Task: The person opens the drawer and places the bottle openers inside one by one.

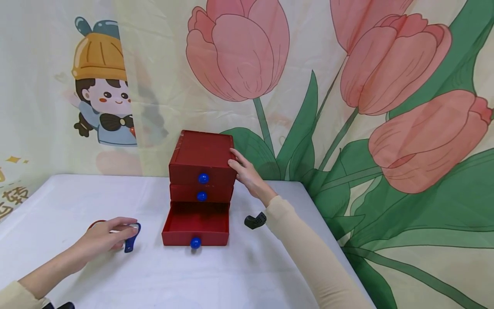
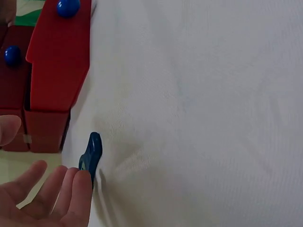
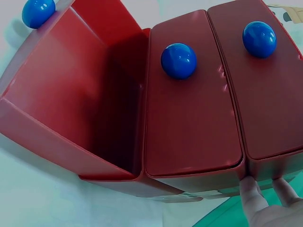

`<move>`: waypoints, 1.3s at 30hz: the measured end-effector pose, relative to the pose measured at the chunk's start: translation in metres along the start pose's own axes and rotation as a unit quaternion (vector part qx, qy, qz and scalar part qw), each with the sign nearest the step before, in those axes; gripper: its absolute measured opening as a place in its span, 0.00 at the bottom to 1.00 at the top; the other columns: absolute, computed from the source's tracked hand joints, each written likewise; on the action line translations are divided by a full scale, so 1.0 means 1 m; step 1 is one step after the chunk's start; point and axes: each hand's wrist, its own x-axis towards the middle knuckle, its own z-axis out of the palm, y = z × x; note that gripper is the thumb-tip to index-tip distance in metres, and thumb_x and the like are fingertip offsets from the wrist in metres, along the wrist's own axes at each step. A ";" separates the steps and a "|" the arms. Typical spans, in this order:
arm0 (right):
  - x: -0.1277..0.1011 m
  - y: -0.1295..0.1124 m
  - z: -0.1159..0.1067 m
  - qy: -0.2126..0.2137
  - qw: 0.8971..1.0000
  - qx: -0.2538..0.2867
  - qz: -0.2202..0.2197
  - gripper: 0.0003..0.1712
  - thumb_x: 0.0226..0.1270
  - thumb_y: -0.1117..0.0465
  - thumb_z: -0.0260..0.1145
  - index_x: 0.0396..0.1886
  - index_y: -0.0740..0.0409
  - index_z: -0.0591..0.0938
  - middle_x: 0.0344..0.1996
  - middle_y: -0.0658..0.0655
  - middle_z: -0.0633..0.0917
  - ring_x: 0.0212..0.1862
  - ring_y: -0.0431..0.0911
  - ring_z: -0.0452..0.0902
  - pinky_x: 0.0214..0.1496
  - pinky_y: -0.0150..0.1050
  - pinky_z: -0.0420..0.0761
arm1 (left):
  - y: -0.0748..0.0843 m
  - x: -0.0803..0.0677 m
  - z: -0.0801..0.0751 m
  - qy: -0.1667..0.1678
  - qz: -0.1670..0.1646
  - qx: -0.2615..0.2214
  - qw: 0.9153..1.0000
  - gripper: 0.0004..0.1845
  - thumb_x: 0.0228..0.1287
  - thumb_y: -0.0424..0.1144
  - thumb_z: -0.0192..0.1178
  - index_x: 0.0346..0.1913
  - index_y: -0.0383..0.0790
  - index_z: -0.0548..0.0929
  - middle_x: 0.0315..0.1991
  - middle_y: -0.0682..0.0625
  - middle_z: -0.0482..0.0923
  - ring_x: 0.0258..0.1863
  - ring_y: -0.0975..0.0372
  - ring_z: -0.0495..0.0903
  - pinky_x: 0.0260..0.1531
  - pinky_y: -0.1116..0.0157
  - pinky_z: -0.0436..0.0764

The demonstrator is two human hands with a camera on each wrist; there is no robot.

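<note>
A dark red three-drawer box (image 1: 204,150) with round blue knobs stands on the table. Its bottom drawer (image 3: 90,90) is pulled out, and I see nothing inside it; the upper two are closed. My right hand (image 1: 248,174) rests against the box's right side near the top, fingers extended. To the left of the box, my left hand (image 1: 102,238) is held low over the table, thumb apart from the loosely bent fingers. Right at those fingertips is a small dark blue item (image 2: 93,149) with an opening in it. Behind the hand a thin red edge (image 1: 96,222) shows, mostly hidden.
A small black bent object (image 1: 255,221) lies right of the box, beside the right sleeve. White cloth covers the table (image 1: 185,279). Directly behind it hangs a cloth backdrop (image 1: 301,51) printed with tulips and a cartoon child. Something black (image 1: 63,305) shows at the left wrist.
</note>
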 end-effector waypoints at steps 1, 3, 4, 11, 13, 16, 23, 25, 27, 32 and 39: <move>0.000 0.000 0.000 0.001 1.000 -0.001 0.000 0.36 0.86 0.47 0.54 0.87 0.35 0.57 0.84 0.54 0.59 0.82 0.54 0.58 0.82 0.59 0.63 | -0.001 0.001 0.000 0.010 0.004 0.014 1.000 0.39 0.78 0.60 0.60 0.77 0.34 0.70 0.64 0.32 0.80 0.47 0.55 0.88 0.46 0.60 0.87; 0.000 0.000 0.000 0.002 1.000 -0.001 0.000 0.36 0.86 0.47 0.55 0.87 0.35 0.57 0.84 0.54 0.59 0.82 0.54 0.58 0.82 0.60 0.63 | -0.004 0.003 -0.002 0.024 0.018 0.039 0.999 0.39 0.77 0.60 0.61 0.75 0.31 0.71 0.63 0.32 0.81 0.46 0.54 0.88 0.42 0.63 0.86; 0.000 -0.001 0.000 0.002 1.000 -0.001 -0.001 0.36 0.86 0.47 0.55 0.87 0.34 0.57 0.84 0.54 0.60 0.82 0.54 0.58 0.82 0.60 0.63 | -0.005 0.004 -0.002 0.030 0.026 0.048 0.998 0.40 0.77 0.59 0.61 0.75 0.30 0.71 0.62 0.32 0.81 0.47 0.53 0.88 0.41 0.62 0.86; 0.001 0.000 0.000 -0.002 1.000 0.004 -0.002 0.36 0.86 0.47 0.55 0.87 0.35 0.57 0.84 0.54 0.59 0.82 0.54 0.58 0.82 0.60 0.63 | -0.016 0.010 -0.004 0.065 0.044 0.125 0.989 0.42 0.72 0.62 0.66 0.72 0.29 0.74 0.60 0.28 0.82 0.56 0.39 0.85 0.45 0.50 0.88; 0.001 0.000 0.000 -0.002 1.000 0.006 -0.002 0.36 0.86 0.47 0.55 0.87 0.35 0.57 0.84 0.54 0.58 0.82 0.54 0.58 0.82 0.59 0.62 | -0.019 0.012 -0.004 0.073 0.047 0.140 0.986 0.42 0.70 0.62 0.67 0.70 0.28 0.75 0.59 0.26 0.81 0.54 0.37 0.85 0.45 0.46 0.88; 0.001 0.001 0.001 -0.001 1.000 0.007 -0.001 0.36 0.86 0.48 0.55 0.87 0.35 0.57 0.84 0.54 0.58 0.82 0.54 0.58 0.82 0.59 0.62 | -0.022 0.013 -0.003 0.088 0.059 0.165 0.981 0.42 0.69 0.61 0.69 0.69 0.27 0.77 0.56 0.27 0.82 0.49 0.40 0.85 0.41 0.47 0.87; 0.001 0.002 0.000 0.001 1.000 0.008 -0.002 0.36 0.86 0.48 0.55 0.87 0.35 0.57 0.84 0.54 0.59 0.82 0.54 0.58 0.82 0.59 0.62 | -0.022 0.015 0.000 0.100 0.076 0.208 0.970 0.41 0.68 0.58 0.70 0.66 0.24 0.78 0.50 0.31 0.86 0.42 0.48 0.84 0.33 0.56 0.82; 0.001 0.002 0.000 0.000 1.000 0.009 -0.002 0.36 0.86 0.48 0.55 0.87 0.35 0.57 0.84 0.54 0.59 0.82 0.54 0.58 0.82 0.59 0.62 | -0.022 0.016 0.001 0.105 0.079 0.215 0.968 0.40 0.68 0.58 0.71 0.65 0.23 0.79 0.48 0.31 0.86 0.40 0.49 0.84 0.32 0.56 0.81; 0.001 0.002 0.000 -0.001 1.000 0.010 -0.002 0.36 0.86 0.47 0.55 0.87 0.35 0.57 0.84 0.54 0.59 0.82 0.54 0.58 0.82 0.59 0.63 | -0.022 0.017 0.002 0.112 0.084 0.224 0.965 0.40 0.67 0.57 0.71 0.64 0.23 0.80 0.46 0.32 0.86 0.39 0.50 0.83 0.32 0.56 0.81; 0.001 0.003 0.000 -0.001 1.000 0.011 -0.004 0.36 0.86 0.47 0.55 0.87 0.34 0.57 0.84 0.54 0.59 0.82 0.54 0.58 0.82 0.59 0.63 | -0.022 0.021 0.003 0.116 0.085 0.238 0.961 0.38 0.65 0.57 0.73 0.59 0.22 0.83 0.43 0.33 0.85 0.37 0.49 0.83 0.32 0.54 0.82; 0.001 0.004 0.000 0.000 1.000 0.008 -0.003 0.36 0.85 0.47 0.56 0.87 0.33 0.57 0.84 0.53 0.59 0.82 0.54 0.57 0.82 0.60 0.63 | -0.017 0.026 0.005 0.106 0.070 0.255 0.958 0.37 0.63 0.58 0.73 0.58 0.25 0.85 0.42 0.34 0.83 0.37 0.50 0.80 0.34 0.52 0.82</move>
